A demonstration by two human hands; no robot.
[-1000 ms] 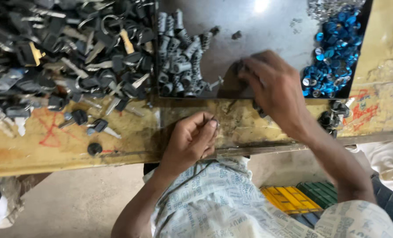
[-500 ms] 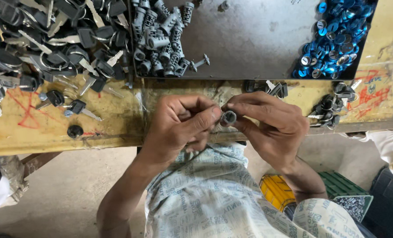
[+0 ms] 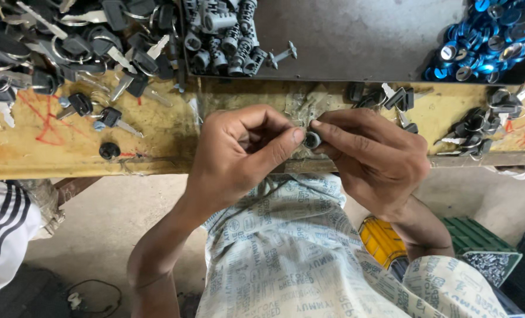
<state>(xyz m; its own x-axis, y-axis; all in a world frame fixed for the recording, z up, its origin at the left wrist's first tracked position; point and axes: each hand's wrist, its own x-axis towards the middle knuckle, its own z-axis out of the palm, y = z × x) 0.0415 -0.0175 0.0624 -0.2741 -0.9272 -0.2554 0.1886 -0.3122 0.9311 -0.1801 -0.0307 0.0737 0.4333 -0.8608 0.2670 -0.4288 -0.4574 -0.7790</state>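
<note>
At frame centre, a small grey lock cylinder (image 3: 312,140) was pinched betw. left hand (image 3: 239,154) thumb and right hand (image 3: 375,159) fingertips, both closed tight on it, held just over the yellow bench edge (image 3: 156,154) for steadiness. Black-headed keys (image 3: 68,53) were heaped upper left, within reach.

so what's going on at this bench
A person seated at a worn yellow workbench holds a small metal lock cylinder between both hands. The left hand pinches it with thumb and fingers from one side, and the right hand grips it from the other. On the bench lie a heap of black-headed keys, a pile of grey lock cylinders on a dark tray, and blue round caps at the far right.
</note>
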